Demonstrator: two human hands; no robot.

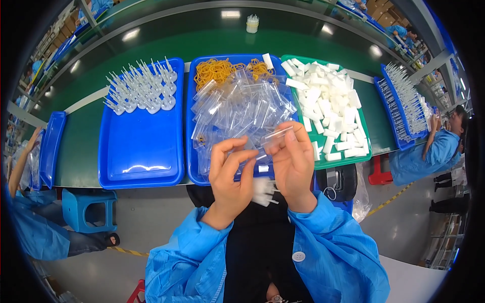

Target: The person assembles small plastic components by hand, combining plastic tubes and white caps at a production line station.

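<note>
I'm watching from the head camera, and the right hand (294, 169) is pinching a small, narrow sleeve of clear, glossy plastic film (278, 135) between thumb and forefinger, holding it above the near part of a blue rectangular plastic tray (190, 123); the left hand (227, 174) is curling half closed just beside it, thumb and fingertips close together, and I'm not able to tell whether they're gripping anything; beyond the fingers, a loose heap of similar clear plastic sleeves (242, 108) is filling much of that tray, with a tangle of yellow-brown elastic bands (213, 73) lying at its back; I'm judging the film to be very light, thin and bendy, probably slippery and liable to cling to its neighbours, creasing easily rather than breaking; I'm favouring a gentle fingertip pinch at one end or along an edge, since squeezing the middle would likely be flattening it; as for lettering, I'm making out no brand, label or readable writing on the sleeve.
</note>
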